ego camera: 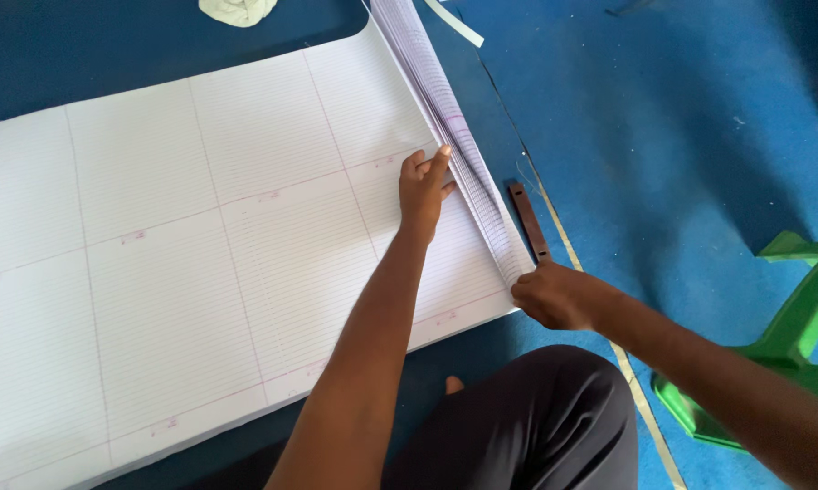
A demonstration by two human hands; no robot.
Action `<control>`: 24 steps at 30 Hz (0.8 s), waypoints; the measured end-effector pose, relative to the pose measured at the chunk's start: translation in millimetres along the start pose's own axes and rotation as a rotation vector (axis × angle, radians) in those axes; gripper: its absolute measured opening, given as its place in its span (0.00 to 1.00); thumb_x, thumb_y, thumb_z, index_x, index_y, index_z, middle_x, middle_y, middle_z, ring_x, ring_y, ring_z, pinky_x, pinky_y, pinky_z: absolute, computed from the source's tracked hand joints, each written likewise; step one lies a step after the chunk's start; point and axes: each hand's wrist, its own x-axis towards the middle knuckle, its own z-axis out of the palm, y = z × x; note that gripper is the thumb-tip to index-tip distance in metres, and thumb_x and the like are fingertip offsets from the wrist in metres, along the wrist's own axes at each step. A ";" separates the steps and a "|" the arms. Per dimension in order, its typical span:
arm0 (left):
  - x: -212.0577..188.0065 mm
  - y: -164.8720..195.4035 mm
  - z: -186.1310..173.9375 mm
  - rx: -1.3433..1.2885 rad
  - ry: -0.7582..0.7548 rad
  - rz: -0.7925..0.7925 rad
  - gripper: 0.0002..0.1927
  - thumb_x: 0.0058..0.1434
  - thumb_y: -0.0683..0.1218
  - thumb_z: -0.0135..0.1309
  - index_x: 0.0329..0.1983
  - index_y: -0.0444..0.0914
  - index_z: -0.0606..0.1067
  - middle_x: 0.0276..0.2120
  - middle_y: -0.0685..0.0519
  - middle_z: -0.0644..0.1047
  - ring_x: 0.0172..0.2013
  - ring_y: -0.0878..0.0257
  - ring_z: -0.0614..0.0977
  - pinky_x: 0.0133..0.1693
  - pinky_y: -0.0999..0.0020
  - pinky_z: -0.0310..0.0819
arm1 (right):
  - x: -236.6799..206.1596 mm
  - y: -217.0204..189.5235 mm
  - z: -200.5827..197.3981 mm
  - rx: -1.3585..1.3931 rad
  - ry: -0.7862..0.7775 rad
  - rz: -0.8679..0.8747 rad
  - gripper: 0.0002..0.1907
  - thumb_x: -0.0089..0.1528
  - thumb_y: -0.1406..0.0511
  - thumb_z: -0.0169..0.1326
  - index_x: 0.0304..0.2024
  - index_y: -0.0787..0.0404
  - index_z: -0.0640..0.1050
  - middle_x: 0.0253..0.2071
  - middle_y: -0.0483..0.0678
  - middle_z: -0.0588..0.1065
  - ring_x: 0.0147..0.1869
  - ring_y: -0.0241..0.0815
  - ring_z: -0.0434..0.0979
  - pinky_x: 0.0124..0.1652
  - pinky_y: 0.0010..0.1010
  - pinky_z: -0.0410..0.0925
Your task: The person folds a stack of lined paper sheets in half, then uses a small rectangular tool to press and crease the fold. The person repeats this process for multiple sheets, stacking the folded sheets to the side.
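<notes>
Head view, looking down at the floor. A large stack of ruled white paper sheets [182,263] lies flat on a blue floor mat [681,136] and fills the left and centre of the scene. Faint pink lines divide the top sheet into rectangular panels.

Along the stack's right edge, a bundle of sheets is lifted and curled over into a fanned roll of sheet edges [454,136]. It runs diagonally from the far centre down to the near right corner of the stack.

Left hand [424,189]: palm down on the top sheet, just left of the fanned roll. Fingers are together and extended, with the fingertips touching the base of the curled sheets. Nothing is clamped in it.

Right hand [559,295]: at the near right corner of the stack, fingers curled and closed on the near end of the fanned roll, pinching the sheet edges there.

Right of the roll, a narrow brown strip [529,220] lies on the mat, near the right hand but apart from it. A thin pale tape line [608,336] runs diagonally across the mat. A green plastic stool [790,336] stands at the right edge. A crumpled pale cloth [238,10] lies at the far edge, and a white paper strip [454,22] lies to its right. The person's knee in dark trousers [536,417] shows at the near centre.
</notes>
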 end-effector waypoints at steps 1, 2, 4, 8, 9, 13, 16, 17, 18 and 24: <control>-0.8 2.0 2.6 0.021 0.014 -0.002 0.50 0.58 0.61 0.60 0.70 0.25 0.53 0.60 0.32 0.69 0.61 0.46 0.75 0.56 0.53 0.79 | 0.7 -0.2 -0.1 0.000 -0.002 0.003 0.10 0.63 0.66 0.56 0.27 0.61 0.77 0.29 0.50 0.77 0.34 0.46 0.79 0.51 0.42 0.69; -2.7 3.0 4.3 0.042 0.029 -0.006 0.51 0.56 0.60 0.62 0.70 0.25 0.53 0.59 0.33 0.71 0.59 0.47 0.77 0.54 0.55 0.81 | 1.2 -0.7 0.1 0.001 -0.005 0.006 0.10 0.63 0.66 0.56 0.27 0.61 0.77 0.29 0.51 0.77 0.34 0.46 0.79 0.51 0.42 0.69; -4.5 4.6 7.0 0.072 0.055 -0.005 0.51 0.54 0.58 0.65 0.69 0.26 0.54 0.58 0.34 0.72 0.57 0.49 0.79 0.52 0.57 0.82 | 2.7 -0.8 0.3 -0.007 -0.039 0.031 0.10 0.64 0.64 0.56 0.28 0.61 0.77 0.29 0.51 0.77 0.33 0.45 0.79 0.51 0.42 0.69; -1.9 3.8 12.1 0.073 0.102 0.002 0.49 0.52 0.55 0.68 0.68 0.27 0.57 0.56 0.37 0.73 0.54 0.52 0.81 0.49 0.61 0.84 | 3.9 2.0 0.5 0.002 -0.043 0.036 0.10 0.64 0.64 0.56 0.28 0.62 0.77 0.28 0.51 0.77 0.33 0.46 0.79 0.51 0.43 0.69; -0.6 3.0 12.6 0.066 0.114 0.001 0.48 0.52 0.54 0.68 0.68 0.27 0.58 0.56 0.37 0.73 0.54 0.53 0.81 0.48 0.62 0.84 | 3.9 2.7 0.8 0.004 -0.045 0.041 0.10 0.64 0.64 0.56 0.29 0.62 0.77 0.29 0.51 0.78 0.33 0.46 0.79 0.52 0.43 0.69; 4.4 -1.2 11.5 0.065 0.115 -0.008 0.46 0.53 0.52 0.68 0.68 0.28 0.59 0.55 0.38 0.75 0.52 0.55 0.82 0.46 0.63 0.84 | 3.9 4.3 2.2 0.002 -0.031 0.022 0.10 0.65 0.63 0.56 0.30 0.62 0.77 0.29 0.52 0.77 0.33 0.46 0.80 0.51 0.44 0.69; 7.3 -5.0 9.8 0.061 0.110 -0.004 0.44 0.54 0.51 0.67 0.68 0.28 0.60 0.54 0.40 0.76 0.51 0.56 0.82 0.46 0.63 0.84 | 4.7 5.0 2.5 0.003 -0.042 0.035 0.11 0.65 0.63 0.55 0.30 0.62 0.77 0.29 0.52 0.78 0.34 0.46 0.79 0.52 0.45 0.68; 8.0 -6.7 9.5 0.056 0.110 -0.002 0.44 0.54 0.51 0.66 0.67 0.28 0.60 0.54 0.40 0.76 0.51 0.56 0.82 0.45 0.63 0.83 | 4.6 5.0 2.7 0.006 -0.052 0.048 0.11 0.66 0.63 0.55 0.30 0.62 0.77 0.29 0.52 0.78 0.34 0.46 0.79 0.53 0.45 0.68; 8.9 -8.2 9.3 0.050 0.109 0.000 0.43 0.55 0.50 0.66 0.67 0.29 0.60 0.54 0.40 0.76 0.51 0.56 0.82 0.45 0.64 0.83 | 4.2 5.2 2.7 0.007 -0.050 0.045 0.11 0.65 0.63 0.55 0.30 0.62 0.77 0.30 0.52 0.78 0.34 0.46 0.79 0.51 0.44 0.69; 10.0 -21.2 7.1 0.157 0.062 0.085 0.42 0.57 0.51 0.64 0.69 0.30 0.61 0.54 0.41 0.78 0.51 0.56 0.82 0.45 0.63 0.82 | 2.8 7.0 3.8 0.008 -0.048 0.037 0.10 0.64 0.63 0.56 0.30 0.62 0.77 0.29 0.51 0.77 0.34 0.45 0.80 0.49 0.42 0.70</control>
